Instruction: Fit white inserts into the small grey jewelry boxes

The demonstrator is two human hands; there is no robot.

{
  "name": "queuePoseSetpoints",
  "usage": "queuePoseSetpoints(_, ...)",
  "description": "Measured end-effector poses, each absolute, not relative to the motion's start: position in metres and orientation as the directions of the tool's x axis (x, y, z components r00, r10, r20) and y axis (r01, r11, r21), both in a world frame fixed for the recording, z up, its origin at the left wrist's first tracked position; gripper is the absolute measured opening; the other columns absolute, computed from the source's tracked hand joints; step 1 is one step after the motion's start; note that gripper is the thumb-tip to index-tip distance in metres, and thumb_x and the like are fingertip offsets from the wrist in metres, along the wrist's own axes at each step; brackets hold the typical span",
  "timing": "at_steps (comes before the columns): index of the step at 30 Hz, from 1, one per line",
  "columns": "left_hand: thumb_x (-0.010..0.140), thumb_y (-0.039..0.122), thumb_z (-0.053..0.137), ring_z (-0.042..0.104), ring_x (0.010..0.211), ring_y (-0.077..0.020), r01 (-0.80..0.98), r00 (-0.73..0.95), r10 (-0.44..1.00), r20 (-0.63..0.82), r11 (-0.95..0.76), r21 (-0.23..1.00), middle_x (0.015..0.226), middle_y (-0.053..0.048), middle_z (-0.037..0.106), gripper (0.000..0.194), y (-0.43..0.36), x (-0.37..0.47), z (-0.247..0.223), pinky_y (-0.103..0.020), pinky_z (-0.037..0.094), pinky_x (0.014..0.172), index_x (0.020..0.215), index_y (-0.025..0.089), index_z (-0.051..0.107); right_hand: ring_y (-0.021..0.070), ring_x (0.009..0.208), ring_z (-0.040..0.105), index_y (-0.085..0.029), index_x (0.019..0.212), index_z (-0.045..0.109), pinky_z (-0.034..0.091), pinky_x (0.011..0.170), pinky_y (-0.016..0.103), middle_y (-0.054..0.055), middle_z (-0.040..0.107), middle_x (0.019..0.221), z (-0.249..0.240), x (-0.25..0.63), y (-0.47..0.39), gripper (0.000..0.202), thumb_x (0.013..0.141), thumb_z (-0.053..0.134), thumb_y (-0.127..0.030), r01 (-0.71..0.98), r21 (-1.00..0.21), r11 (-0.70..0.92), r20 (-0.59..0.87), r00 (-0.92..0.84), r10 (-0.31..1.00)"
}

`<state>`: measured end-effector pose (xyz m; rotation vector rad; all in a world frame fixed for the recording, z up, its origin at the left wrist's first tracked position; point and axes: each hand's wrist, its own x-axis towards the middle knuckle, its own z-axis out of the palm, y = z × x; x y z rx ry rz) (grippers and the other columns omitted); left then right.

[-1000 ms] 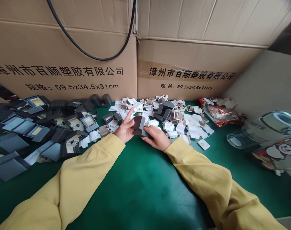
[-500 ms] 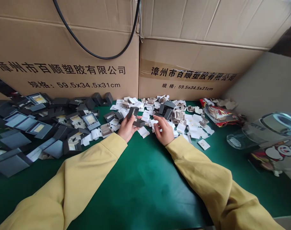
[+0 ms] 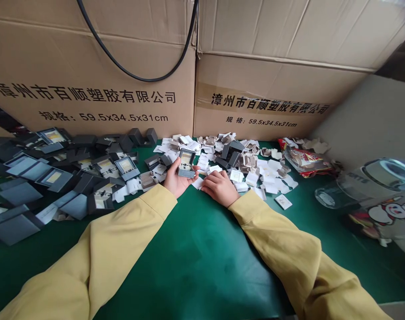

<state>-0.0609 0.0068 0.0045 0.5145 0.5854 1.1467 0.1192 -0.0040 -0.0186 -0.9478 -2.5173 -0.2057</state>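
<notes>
My left hand [image 3: 176, 180] is wrapped round a small dark grey hinged box [image 3: 186, 164]. The box stands open toward me, its lid raised, with a pale insert inside. Just to its right, my right hand [image 3: 220, 187] is lowered to the table, fingers bent and pressed together at the edge of a white paper piece [image 3: 197, 183]. Its fingertips are partly hidden, so I cannot make out what is between them. Behind both hands lie loose white folded papers [image 3: 203, 162] and an open dark grey box [image 3: 231, 154].
Many grey boxes [image 3: 84, 182], several opened, are heaped on the left of the green table [image 3: 202, 258]. Large cardboard cartons [image 3: 122, 53] stand behind, with a black cable [image 3: 152, 80] hanging before them. A red snack bag [image 3: 305, 160] and a clear cup [image 3: 355, 184] lie right.
The box in my left hand has turned so that its open inside faces me. My right hand has moved slightly left and down, its fingers curling toward the table.
</notes>
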Motion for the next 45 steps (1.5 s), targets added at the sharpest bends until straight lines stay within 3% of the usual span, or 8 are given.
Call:
queuePoseSetpoints(3,0.083,0.046,0.037,0.063,0.08,-0.0197,-0.666,0.294,0.948,-0.121,0.294,0.685,0.08,-0.01,0.066,0.045,0.005,-0.059,0.005,-0.033,0.048,0.072,0.103,0.011,0.057,0.0177,0.08,0.051,-0.019,0.08,0.055,0.034,0.07,0.032,0.006,0.062,0.08,-0.018,0.12,-0.004,0.025,0.09,0.038,-0.034,0.68,-0.088,0.728,0.519,-0.592,0.616)
queuePoseSetpoints(6,0.083,0.044,0.038,0.061,0.092,-0.0237,-0.64,0.297,0.952,-0.07,0.253,0.726,0.09,-0.01,0.066,0.042,0.002,-0.056,0.007,-0.036,0.047,0.076,0.105,0.013,0.057,0.0154,0.072,0.053,-0.019,0.088,0.052,0.039,0.065,0.028,0.005,0.062,0.079,-0.017,0.121,-0.006,0.02,0.09,0.037,-0.031,0.699,-0.306,0.646,0.595,-0.389,0.703)
queuePoseSetpoints(9,0.082,0.044,0.041,0.059,0.098,-0.0262,-0.605,0.373,0.926,-0.047,0.282,0.745,0.099,-0.01,0.064,0.041,-0.002,-0.054,0.007,-0.039,0.045,0.079,0.109,0.016,0.056,0.0124,0.063,0.055,-0.019,0.102,0.048,0.042,0.059,0.024,0.003,0.062,0.079,-0.018,0.122,-0.006,0.021,0.089,0.036,-0.031,0.639,-0.522,0.565,0.558,-0.244,0.793)
queuePoseSetpoints(12,0.081,0.047,0.042,0.058,0.101,-0.0284,-0.566,0.446,0.893,-0.055,0.329,0.756,0.098,-0.012,0.065,0.046,-0.004,-0.054,0.005,-0.043,0.043,0.083,0.111,0.014,0.054,0.0119,0.063,0.057,-0.02,0.108,0.046,0.044,0.059,0.022,0.003,0.062,0.081,-0.02,0.121,-0.006,0.024,0.089,0.036,-0.031,0.594,-0.596,0.54,0.528,-0.218,0.821)
queuePoseSetpoints(20,0.079,0.045,0.047,0.059,0.099,-0.0271,-0.559,0.422,0.907,-0.019,0.276,0.782,0.093,-0.011,0.067,0.047,-0.002,-0.054,-0.001,-0.044,0.038,0.09,0.113,0.013,0.052,0.012,0.064,0.056,-0.019,0.108,0.046,0.044,0.061,0.023,0.004,0.062,0.082,-0.017,0.12,-0.006,0.025,0.089,0.036,-0.031,0.568,-0.638,0.519,0.524,-0.173,0.834)
queuePoseSetpoints(35,0.077,0.044,0.05,0.06,0.097,-0.0262,-0.578,0.308,0.951,-0.016,0.201,0.791,0.098,-0.01,0.065,0.044,-0.002,-0.053,0.002,-0.034,0.043,0.08,0.108,0.013,0.056,0.0087,0.049,0.051,-0.02,0.098,0.048,0.041,0.049,0.021,0.0,0.061,0.071,-0.016,0.118,-0.009,0.017,0.086,0.041,-0.03,0.492,-0.733,0.469,0.505,-0.067,0.86)
queuePoseSetpoints(42,0.078,0.043,0.05,0.06,0.097,-0.0252,-0.583,0.278,0.961,-0.006,0.174,0.793,0.1,-0.009,0.065,0.042,-0.003,-0.052,0.003,-0.034,0.044,0.08,0.108,0.014,0.056,0.02,0.092,0.054,-0.02,0.086,0.057,0.046,0.076,0.035,0.008,0.062,0.103,-0.01,0.119,-0.008,0.013,0.083,0.047,-0.028,0.606,-0.511,0.61,0.708,-0.106,0.698)
queuePoseSetpoints(45,0.077,0.043,0.051,0.059,0.099,-0.0262,-0.561,0.312,0.95,0.002,0.183,0.807,0.092,-0.011,0.068,0.045,-0.004,-0.052,0.003,-0.036,0.043,0.084,0.108,0.012,0.057,0.0208,0.094,0.054,-0.02,0.083,0.059,0.045,0.081,0.038,0.007,0.063,0.104,-0.01,0.12,-0.006,0.012,0.081,0.052,-0.03,0.623,-0.472,0.624,0.705,-0.159,0.691)
